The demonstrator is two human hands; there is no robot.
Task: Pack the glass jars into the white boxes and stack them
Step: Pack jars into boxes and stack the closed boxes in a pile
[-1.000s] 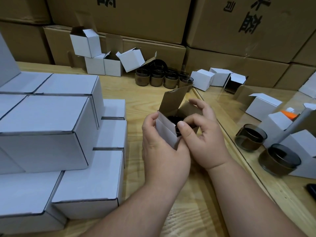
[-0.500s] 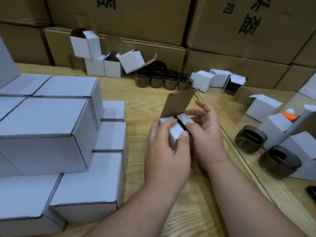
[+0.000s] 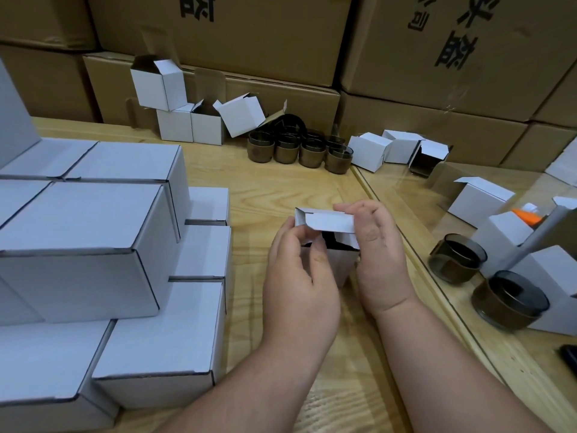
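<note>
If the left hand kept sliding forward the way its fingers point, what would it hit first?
The small white box it already holds; the left hand pinches its lid. Farther along that line stand the brown jars, though depth is hard to judge.

One head-worn camera looks forward and down, close over both hands, across the wooden table (image 3: pixel 281 189)

Large brown cardboard cartons (image 3: pixel 437 57) stand stacked along the far side, black printed characters on their faces. They rise behind a light wooden table (image 3: pixel 281 189) with clear grain. At the right a glass sheet (image 3: pixel 468 307) covers the wood, its edge running from the far middle toward the near right. On the right, an orange object (image 3: pixel 527 217) shows partly hidden, and a dark object (image 3: pixel 569 355) lies at the near right edge, cut off by the frame
</note>
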